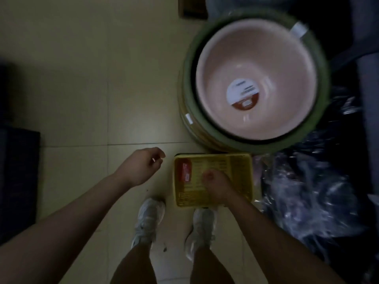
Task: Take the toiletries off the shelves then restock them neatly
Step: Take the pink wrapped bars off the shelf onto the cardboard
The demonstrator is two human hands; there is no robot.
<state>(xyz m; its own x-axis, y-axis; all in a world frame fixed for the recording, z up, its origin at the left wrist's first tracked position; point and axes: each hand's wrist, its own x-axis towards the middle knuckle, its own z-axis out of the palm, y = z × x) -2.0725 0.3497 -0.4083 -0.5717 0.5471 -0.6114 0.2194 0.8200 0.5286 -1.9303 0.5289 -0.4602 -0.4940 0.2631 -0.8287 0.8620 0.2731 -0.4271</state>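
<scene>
Head view shows one yellow basket (213, 179) holding one red pack (185, 168). The right hand (216, 184) hangs curled over it, grasp unclear. The left hand (143, 166) is loosely curled, empty.

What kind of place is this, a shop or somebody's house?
Probably a shop or its stockroom, though that is a guess. A stack of basins stands on the tiled floor, the top pink one bearing a label. A yellow basket holds a red packet, beside plastic-wrapped goods.
</scene>
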